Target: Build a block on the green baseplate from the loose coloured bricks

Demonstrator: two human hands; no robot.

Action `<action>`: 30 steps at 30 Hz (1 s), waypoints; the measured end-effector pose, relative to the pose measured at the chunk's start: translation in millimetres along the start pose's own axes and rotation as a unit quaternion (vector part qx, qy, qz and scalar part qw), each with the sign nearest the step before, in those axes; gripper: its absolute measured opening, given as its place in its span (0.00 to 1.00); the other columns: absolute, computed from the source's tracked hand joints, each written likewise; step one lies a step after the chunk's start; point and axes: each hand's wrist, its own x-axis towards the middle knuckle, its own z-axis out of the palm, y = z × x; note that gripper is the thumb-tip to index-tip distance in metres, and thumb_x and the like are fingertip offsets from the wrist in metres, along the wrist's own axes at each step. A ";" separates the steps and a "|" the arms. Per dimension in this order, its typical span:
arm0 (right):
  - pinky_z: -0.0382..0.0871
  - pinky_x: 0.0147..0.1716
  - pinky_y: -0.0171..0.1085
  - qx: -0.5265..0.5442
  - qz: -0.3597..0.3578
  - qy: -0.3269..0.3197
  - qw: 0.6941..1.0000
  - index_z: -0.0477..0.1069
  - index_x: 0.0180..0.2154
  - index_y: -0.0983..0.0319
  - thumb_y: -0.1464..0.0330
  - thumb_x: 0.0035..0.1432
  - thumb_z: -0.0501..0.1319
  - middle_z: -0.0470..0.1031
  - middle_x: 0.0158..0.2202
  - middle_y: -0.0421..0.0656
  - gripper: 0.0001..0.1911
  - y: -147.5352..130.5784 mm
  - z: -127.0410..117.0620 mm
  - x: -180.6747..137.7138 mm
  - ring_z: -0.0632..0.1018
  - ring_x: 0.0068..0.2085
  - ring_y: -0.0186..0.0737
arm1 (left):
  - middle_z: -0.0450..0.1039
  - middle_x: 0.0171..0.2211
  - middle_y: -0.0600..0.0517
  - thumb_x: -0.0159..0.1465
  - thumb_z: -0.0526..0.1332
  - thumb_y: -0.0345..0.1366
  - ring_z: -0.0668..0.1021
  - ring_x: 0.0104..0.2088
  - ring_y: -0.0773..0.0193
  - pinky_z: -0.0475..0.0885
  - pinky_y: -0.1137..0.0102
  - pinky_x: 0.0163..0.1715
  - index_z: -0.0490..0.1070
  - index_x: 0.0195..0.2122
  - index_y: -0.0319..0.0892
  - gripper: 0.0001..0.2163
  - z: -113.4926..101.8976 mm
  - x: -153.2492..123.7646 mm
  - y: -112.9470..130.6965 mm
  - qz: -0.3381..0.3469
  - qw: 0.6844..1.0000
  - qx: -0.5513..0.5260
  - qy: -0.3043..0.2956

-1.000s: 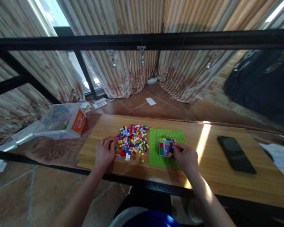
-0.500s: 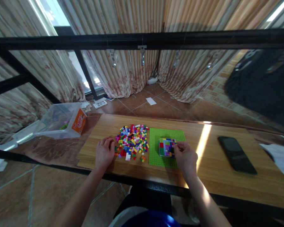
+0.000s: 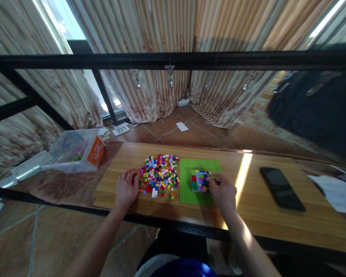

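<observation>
My left hand (image 3: 127, 189) rests on the table with loosely bent fingers, beside the left edge of a pile of small colourful building bricks (image 3: 161, 173). No brick shows in it. On a green studded baseplate (image 3: 186, 195) stands a low block-shaped build (image 3: 200, 181) of many colours, with red and green bricks on its left side. My right hand (image 3: 224, 192) is at the right side of this build, thumb and forefinger pinched together at its edge. Whatever lies between those fingertips is too small to make out.
A black phone (image 3: 282, 188) lies on the wooden table (image 3: 253, 215) at the right, with white papers (image 3: 331, 192) beyond it. At the left stands a clear plastic bin (image 3: 75, 148) with an orange label. A black rail (image 3: 219, 60) crosses behind the table.
The whole view has shifted slightly, moving the scene a little down and left. Both hands stay in nearly the same places beside the pile and the build.
</observation>
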 end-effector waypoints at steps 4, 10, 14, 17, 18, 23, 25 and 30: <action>0.70 0.30 0.38 0.179 0.052 0.015 0.982 0.76 0.32 0.63 0.55 0.50 0.65 0.79 0.28 0.45 0.17 12.9 -8.1 -7.0 0.78 0.29 0.41 | 0.74 0.43 0.43 0.66 0.50 0.41 0.74 0.45 0.51 0.69 0.57 0.48 0.73 0.41 0.41 0.14 0.3 0.4 -0.6 -0.004 1.000 0.003 -0.002; 0.78 0.35 0.41 0.411 0.156 -0.019 0.898 0.78 0.34 0.64 0.60 0.42 0.72 0.80 0.30 0.44 0.18 33.0 -11.0 -16.5 0.80 0.31 0.40 | 0.75 0.43 0.42 0.66 0.50 0.42 0.74 0.46 0.50 0.69 0.55 0.49 0.73 0.41 0.40 0.15 1.7 1.2 -2.7 0.005 1.000 0.002 0.000; 0.80 0.38 0.40 0.468 0.167 -0.039 0.867 0.78 0.35 0.64 0.61 0.43 0.73 0.81 0.32 0.45 0.17 32.9 -10.5 -19.8 0.82 0.34 0.40 | 0.75 0.44 0.42 0.66 0.50 0.42 0.74 0.46 0.51 0.69 0.56 0.49 0.73 0.41 0.40 0.15 1.7 1.5 -3.7 0.010 1.000 0.002 -0.001; 0.80 0.39 0.40 0.480 0.166 -0.043 0.861 0.79 0.35 0.64 0.62 0.42 0.74 0.81 0.32 0.44 0.18 28.7 -11.1 -20.3 0.82 0.34 0.39 | 0.74 0.43 0.42 0.66 0.50 0.42 0.74 0.46 0.51 0.69 0.56 0.50 0.73 0.41 0.40 0.15 2.0 1.9 -4.9 0.013 1.000 0.004 -0.004; 0.80 0.38 0.40 0.479 0.165 -0.045 0.861 0.79 0.35 0.64 0.62 0.42 0.74 0.81 0.32 0.44 0.18 27.8 -11.3 -20.2 0.82 0.34 0.39 | 0.74 0.43 0.42 0.66 0.50 0.42 0.74 0.46 0.51 0.69 0.56 0.50 0.72 0.41 0.40 0.15 2.2 2.1 -5.3 0.013 1.000 0.004 -0.004; 0.80 0.34 0.43 0.430 0.144 -0.051 0.890 0.78 0.35 0.64 0.59 0.42 0.73 0.81 0.32 0.45 0.19 28.4 -12.0 -17.5 0.81 0.32 0.41 | 0.74 0.43 0.42 0.66 0.50 0.43 0.74 0.45 0.50 0.69 0.56 0.49 0.73 0.41 0.40 0.15 3.2 2.2 -6.1 0.009 1.000 0.012 0.000; 0.79 0.34 0.43 0.375 0.128 -0.043 0.917 0.78 0.35 0.64 0.58 0.42 0.72 0.81 0.32 0.46 0.20 29.6 -11.4 -14.9 0.81 0.32 0.41 | 0.74 0.43 0.41 0.66 0.50 0.43 0.74 0.46 0.50 0.69 0.56 0.49 0.73 0.41 0.40 0.16 3.2 2.0 -5.8 0.009 1.000 0.012 0.002; 0.75 0.40 0.45 0.213 0.038 -0.018 0.976 0.79 0.35 0.63 0.56 0.49 0.66 0.81 0.35 0.47 0.17 28.0 -8.1 -6.9 0.80 0.36 0.43 | 0.74 0.43 0.42 0.66 0.50 0.43 0.74 0.46 0.51 0.69 0.56 0.49 0.72 0.41 0.40 0.15 2.3 1.6 -4.5 0.010 1.000 0.005 0.002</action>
